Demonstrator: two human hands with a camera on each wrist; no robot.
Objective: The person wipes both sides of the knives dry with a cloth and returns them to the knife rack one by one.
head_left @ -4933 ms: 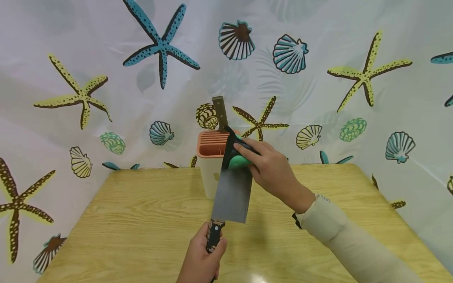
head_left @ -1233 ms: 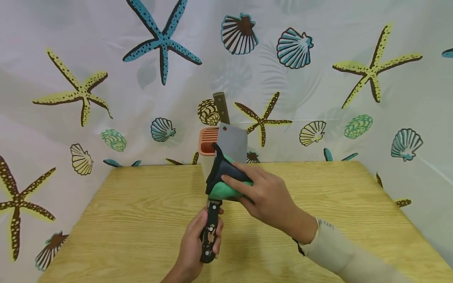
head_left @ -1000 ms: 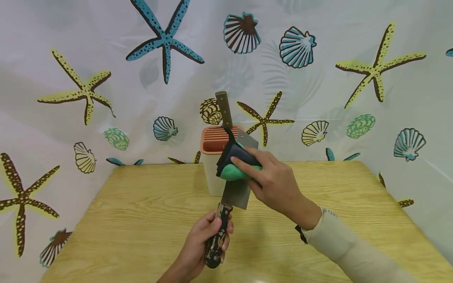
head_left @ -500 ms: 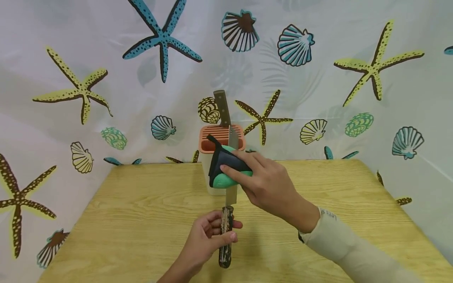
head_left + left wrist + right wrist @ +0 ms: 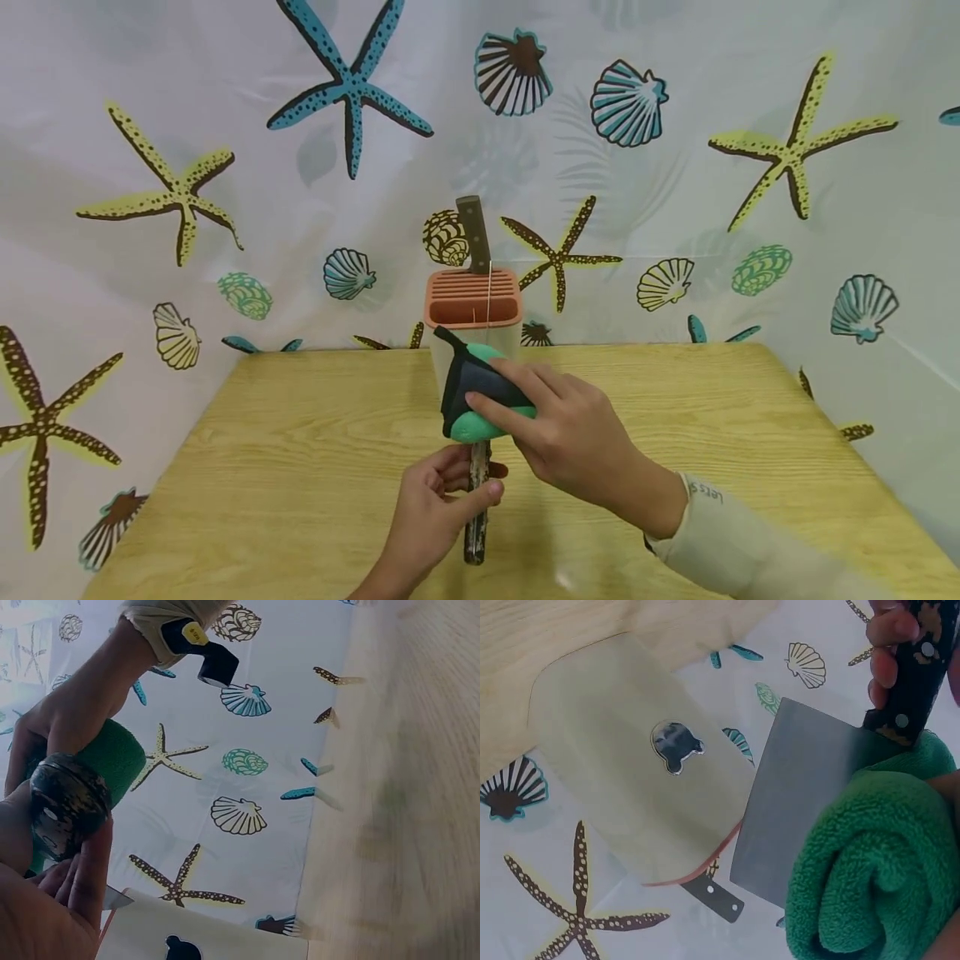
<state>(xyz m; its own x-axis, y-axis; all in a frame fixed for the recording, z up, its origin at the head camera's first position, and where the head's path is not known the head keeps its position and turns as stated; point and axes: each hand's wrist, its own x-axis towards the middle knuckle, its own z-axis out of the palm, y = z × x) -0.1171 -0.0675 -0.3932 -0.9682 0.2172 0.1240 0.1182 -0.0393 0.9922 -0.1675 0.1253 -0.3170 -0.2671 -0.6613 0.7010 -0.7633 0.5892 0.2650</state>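
Note:
In the head view my left hand [image 5: 431, 508] grips the worn black handle of a cleaver [image 5: 476, 546] between thumb and fingers. The cleaver stands upright, its blade seen nearly edge-on there. My right hand [image 5: 573, 437] holds a folded green towel [image 5: 480, 427] with a dark navy panel and black trim against the blade, just above the handle. From the right wrist, the broad grey blade [image 5: 799, 780] shows beside the rolled green towel [image 5: 877, 862]. The towel hides the lower blade in the head view.
Behind the hands a cream knife holder [image 5: 442, 358] with an orange slotted top stands on the wooden table [image 5: 315, 450]. Another knife's dark handle [image 5: 474, 237] sticks up from it. A curtain [image 5: 420, 167] printed with starfish and shells surrounds the table's back and sides.
My left hand has turned the cleaver from its broad face to nearly edge-on. The towel in my right hand has moved along the blade, lately down towards the handle.

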